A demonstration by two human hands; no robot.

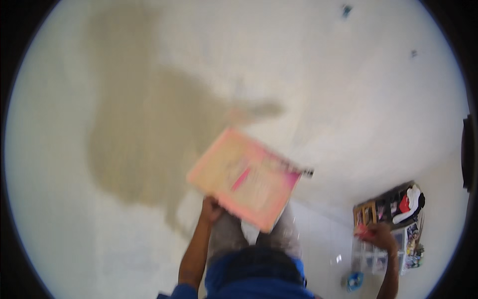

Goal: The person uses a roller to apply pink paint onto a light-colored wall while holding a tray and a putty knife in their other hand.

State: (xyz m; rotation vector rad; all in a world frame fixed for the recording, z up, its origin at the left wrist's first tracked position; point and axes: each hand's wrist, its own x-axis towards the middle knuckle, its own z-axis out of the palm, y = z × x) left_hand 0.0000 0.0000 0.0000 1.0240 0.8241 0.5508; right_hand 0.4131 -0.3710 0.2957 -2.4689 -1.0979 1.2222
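**Left hand on pink booklet; right hand at cluttered shelf unit**

Frame blurred throughout; fine detail unreliable.

Shadow [144, 134]: large tan patch on the pale floor [348, 84], filling the 9 to 11 o'clock region and tapering toward centre.

Left hand [211, 208]: just below centre, at about 7 o'clock. Closed on the lower left edge of a pink booklet [245, 178]; fingers not separable in the blur, so only the grip itself is certain.

Pink booklet: flat, rectangular, tilted so one corner points to 6 o'clock. Cover pale pink with yellowish tint, a stronger pink diagonal bar near its middle, a dark strip along the right edge. It sits at frame centre, in front of the person's grey-clad legs [286, 234]. Blue garment [256, 279] at 6 o'clock.

Right hand [379, 234]: at 4 o'clock, touching the front of a shelf unit [371, 259]. A small red-pink item shows at the fingers; cannot tell whether the hand is closed on it or spread.

Shelf unit: pale, compartmented, topped with mixed small packages, one yellow-framed rectangle, white and red items. Small blue object [354, 281] on the floor just beside its lower left.
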